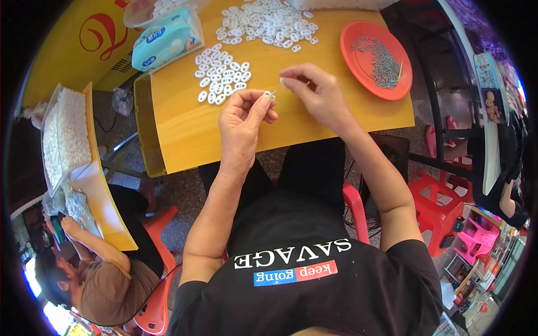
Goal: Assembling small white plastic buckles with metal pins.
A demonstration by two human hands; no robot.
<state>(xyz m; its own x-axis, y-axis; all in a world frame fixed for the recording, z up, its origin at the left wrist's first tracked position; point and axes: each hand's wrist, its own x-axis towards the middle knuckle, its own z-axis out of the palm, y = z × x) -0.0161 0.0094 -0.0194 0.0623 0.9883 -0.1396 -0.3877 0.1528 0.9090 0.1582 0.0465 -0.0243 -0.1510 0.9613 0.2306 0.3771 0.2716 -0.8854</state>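
Note:
My left hand is closed over the wooden table, pinching a small white plastic piece with a thin metal pin between thumb and forefinger. To its right, my right hand is raised with thumb and forefinger drawn together. A tiny whitish spot shows at those fingertips, too small to name. Beyond my left hand lies a group of white oval pieces with two holes each. A larger heap of similar white pieces covers the far middle. At the far right, a red plate bears many small grey metal parts.
A blue-green tissue pack stands at the table's far left. On the left, a person in brown sits at another table with a box of white pieces. Red stools stand right of me.

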